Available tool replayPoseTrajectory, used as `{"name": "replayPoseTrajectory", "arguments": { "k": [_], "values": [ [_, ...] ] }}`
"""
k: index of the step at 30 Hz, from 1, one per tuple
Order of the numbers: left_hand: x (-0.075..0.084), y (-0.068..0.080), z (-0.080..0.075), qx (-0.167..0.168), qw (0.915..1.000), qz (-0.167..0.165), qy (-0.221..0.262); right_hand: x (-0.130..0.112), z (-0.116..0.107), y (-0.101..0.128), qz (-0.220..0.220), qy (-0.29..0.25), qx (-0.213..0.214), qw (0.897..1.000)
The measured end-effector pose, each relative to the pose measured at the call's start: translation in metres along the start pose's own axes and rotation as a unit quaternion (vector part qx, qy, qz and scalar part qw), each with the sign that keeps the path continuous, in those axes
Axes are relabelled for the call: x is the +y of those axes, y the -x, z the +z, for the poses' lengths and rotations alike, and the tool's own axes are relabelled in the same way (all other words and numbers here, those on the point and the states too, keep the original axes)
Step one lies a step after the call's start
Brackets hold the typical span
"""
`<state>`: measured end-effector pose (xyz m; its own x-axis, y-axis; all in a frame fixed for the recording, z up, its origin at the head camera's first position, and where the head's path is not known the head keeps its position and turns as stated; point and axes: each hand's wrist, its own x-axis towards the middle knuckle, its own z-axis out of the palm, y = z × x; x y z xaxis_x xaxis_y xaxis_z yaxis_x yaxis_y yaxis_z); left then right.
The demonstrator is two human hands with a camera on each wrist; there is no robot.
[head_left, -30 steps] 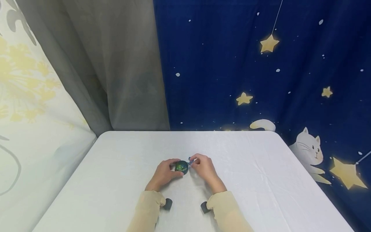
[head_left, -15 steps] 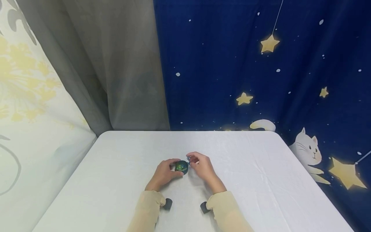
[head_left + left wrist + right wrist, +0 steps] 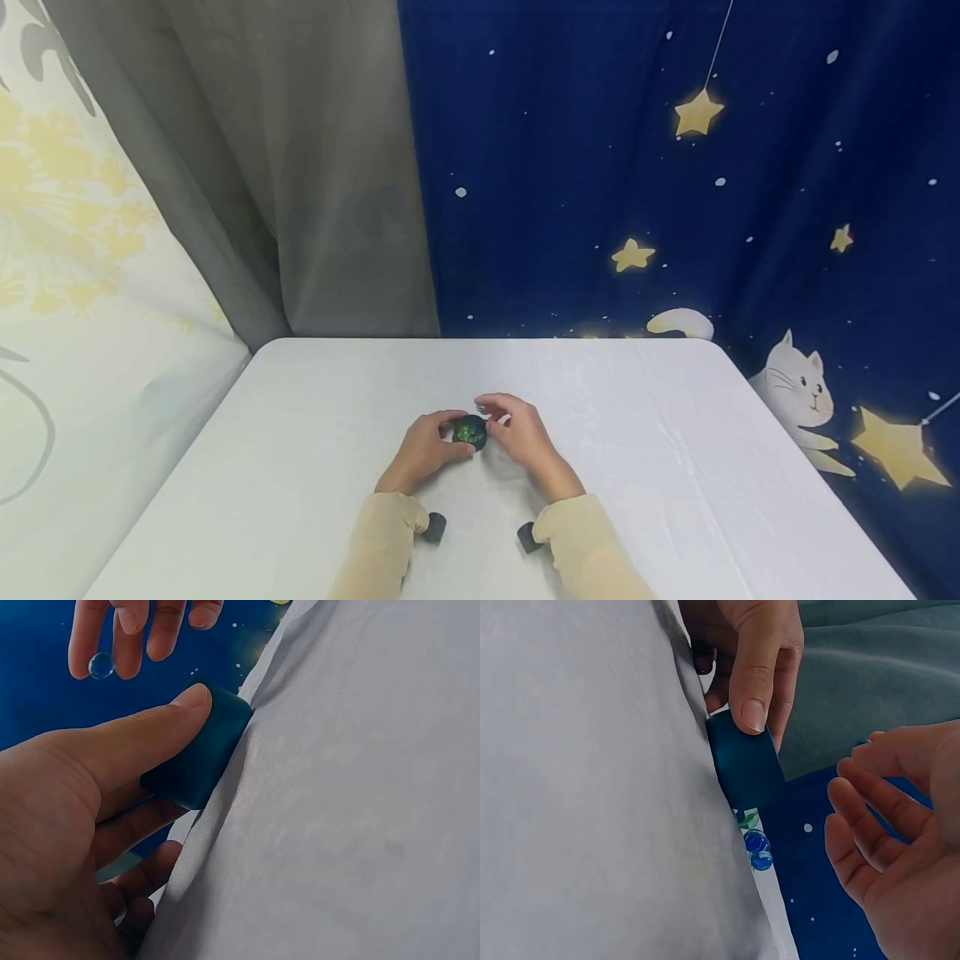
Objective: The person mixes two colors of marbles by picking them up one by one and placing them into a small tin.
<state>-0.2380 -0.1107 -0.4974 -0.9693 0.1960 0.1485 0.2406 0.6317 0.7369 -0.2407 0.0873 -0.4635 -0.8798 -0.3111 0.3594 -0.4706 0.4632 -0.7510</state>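
My left hand grips a small dark teal container with rounded corners, thumb on one side and fingers on the other. It stands on the white table, and green glints show at its top in the head view. My right hand is just right of the container, higher than it. Its fingertips pinch a clear glass marble, raised above the container's top edge. In the right wrist view, blue marbles and a clear one with green inside lie on the table close beside the container.
The white-covered table spreads around both hands. Behind it hang a grey curtain and a dark blue curtain with stars. A black wrist camera sits at the left cuff, another camera at the right.
My right hand has lifted a marble from beside the container and brought it left toward the container's top. My left hand and the container have stayed in place.
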Motion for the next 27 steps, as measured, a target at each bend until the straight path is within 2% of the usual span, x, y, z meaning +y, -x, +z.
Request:
{"name": "replayPoseTrajectory", "arguments": {
  "k": [18,27],
  "values": [
    [0.0034,0.0026,0.0,-0.002,0.9999,-0.012,-0.005,-0.0001,-0.0004,-0.0005,-0.021,-0.019,-0.003,1.0],
    [0.002,0.0003,-0.0001,0.0,1.0,-0.006,0.005,0.0001,0.0007,-0.0023,-0.012,-0.023,0.004,1.0]
  ]
}}
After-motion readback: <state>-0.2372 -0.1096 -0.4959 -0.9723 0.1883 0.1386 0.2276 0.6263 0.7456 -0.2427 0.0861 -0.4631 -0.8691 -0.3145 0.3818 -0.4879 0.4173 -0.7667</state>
